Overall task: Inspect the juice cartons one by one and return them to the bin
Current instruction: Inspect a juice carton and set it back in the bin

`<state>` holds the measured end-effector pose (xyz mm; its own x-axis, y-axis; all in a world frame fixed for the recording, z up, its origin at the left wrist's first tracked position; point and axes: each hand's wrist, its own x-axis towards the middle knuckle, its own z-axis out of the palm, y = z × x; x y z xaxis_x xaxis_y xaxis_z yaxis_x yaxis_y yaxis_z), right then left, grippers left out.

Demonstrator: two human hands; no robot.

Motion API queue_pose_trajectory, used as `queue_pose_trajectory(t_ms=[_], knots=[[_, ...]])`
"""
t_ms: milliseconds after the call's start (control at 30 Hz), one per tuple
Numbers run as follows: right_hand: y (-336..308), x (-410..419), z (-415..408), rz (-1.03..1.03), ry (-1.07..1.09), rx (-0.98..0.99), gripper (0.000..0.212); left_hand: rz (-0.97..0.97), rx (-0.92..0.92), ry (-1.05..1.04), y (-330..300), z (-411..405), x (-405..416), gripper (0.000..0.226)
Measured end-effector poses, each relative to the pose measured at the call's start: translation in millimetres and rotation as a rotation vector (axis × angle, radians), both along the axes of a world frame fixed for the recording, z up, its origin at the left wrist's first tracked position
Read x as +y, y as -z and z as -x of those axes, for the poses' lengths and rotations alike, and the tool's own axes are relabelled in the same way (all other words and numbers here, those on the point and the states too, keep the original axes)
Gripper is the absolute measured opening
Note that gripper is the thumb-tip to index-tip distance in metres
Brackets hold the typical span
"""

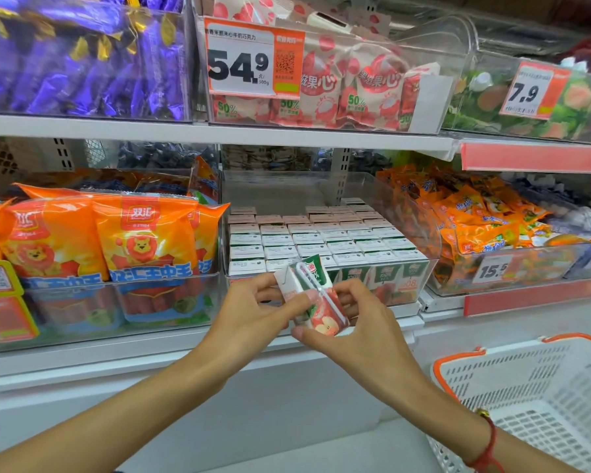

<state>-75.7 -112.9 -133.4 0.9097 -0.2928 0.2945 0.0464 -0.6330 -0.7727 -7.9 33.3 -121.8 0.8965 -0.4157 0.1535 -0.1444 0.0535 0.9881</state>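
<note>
A small juice carton (316, 303), white and green with a red apple picture and a wrapped straw on its side, is held tilted in front of the shelf. My left hand (253, 315) pinches its left side and my right hand (352, 322) grips its right and lower side. Just behind it, a clear plastic bin (403, 203) on the lower shelf holds several rows of matching cartons (321, 240) standing upright, tops facing up.
Orange sausage packs (140, 240) fill the bin to the left and orange snack packets (475, 216) the bin to the right. Upper shelf bins hold purple candies (82, 59) and lychee sweets (355, 87). A white basket with orange rim (526, 404) sits at lower right.
</note>
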Motion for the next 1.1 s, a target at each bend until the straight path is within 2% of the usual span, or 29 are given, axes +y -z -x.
queue_pose_trajectory(t_ms=[100,200,300,400,533,800,1000,1100], knots=[[-5.5,-3.6,-1.9,-0.113,-0.133,0.052,0.053,-0.065,-0.106,0.022,-4.2,-3.3,7.5,0.022],[-16.8,-14.7,-4.3,-0.324,-0.213,0.043,0.046,-0.118,-0.285,0.085,-11.0,-4.4,14.4,0.033],[-25.7,-19.7,-2.4,-0.432,-0.241,-0.016,0.038,-0.199,-0.501,0.041,-12.4,-3.6,20.0,0.045],[-29.8,-20.8,1.1,-0.466,-0.229,-0.067,0.034,-0.297,-0.716,-0.046,-10.2,-2.6,22.5,0.052],[-30.6,-21.9,2.5,-0.472,-0.254,-0.085,0.03,-0.296,-0.815,-0.076,-10.1,-3.1,22.6,0.057],[-24.5,-25.0,3.9,-0.468,-0.249,-0.058,0.034,-0.343,-0.808,-0.033,-1.7,-8.5,19.5,0.056],[-24.2,-29.6,5.3,-0.518,-0.192,-0.139,0.025,-0.344,-0.677,0.069,0.0,-7.4,16.5,0.049],[-26.9,-32.1,4.6,-0.526,-0.168,-0.173,0.022,-0.272,-0.493,0.145,1.3,-5.8,12.3,0.049]])
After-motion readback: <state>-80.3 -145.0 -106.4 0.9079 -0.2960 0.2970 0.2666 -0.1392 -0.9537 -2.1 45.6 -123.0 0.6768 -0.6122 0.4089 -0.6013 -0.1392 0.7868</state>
